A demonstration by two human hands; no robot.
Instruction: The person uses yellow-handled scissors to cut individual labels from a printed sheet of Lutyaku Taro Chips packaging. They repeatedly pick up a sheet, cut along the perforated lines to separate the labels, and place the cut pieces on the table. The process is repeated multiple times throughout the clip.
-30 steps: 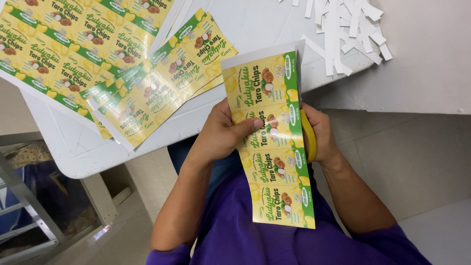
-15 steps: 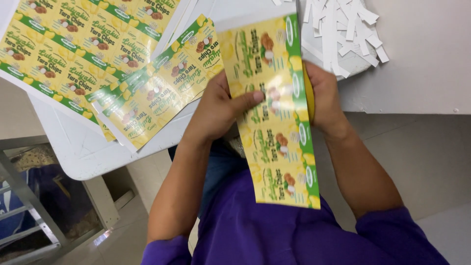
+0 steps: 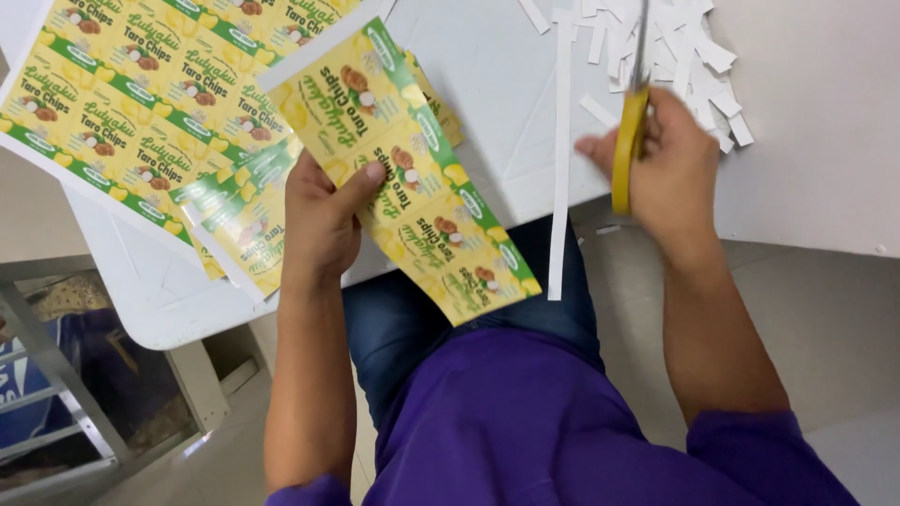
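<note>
Since the earlier frames the right hand (image 3: 670,164) has swung away from the label strip (image 3: 417,178) up toward the scrap pile, and a long white offcut (image 3: 560,159) now hangs free at the table's (image 3: 487,112) edge between the two hands. Its fingers are clenched through the yellow handle of the scissors (image 3: 630,131), blades pointing up and away; whether the blades are parted cannot be told. The left hand (image 3: 323,220) grasps the strip, thumb pressed across its printed face, holding it tilted over the lap and the table's near edge. By the look of it, one margin has just been trimmed off and the cut is finished; the next cut would call for bringing the scissors back to the strip and lining the blades on a printed border. Counted: one strip in hand showing four labels, one pair of scissors, one long offcut, one heap of white paper slivers (image 3: 675,42), and at least two uncut label sheets (image 3: 141,103) lying overlapped on the table at left.
</note>
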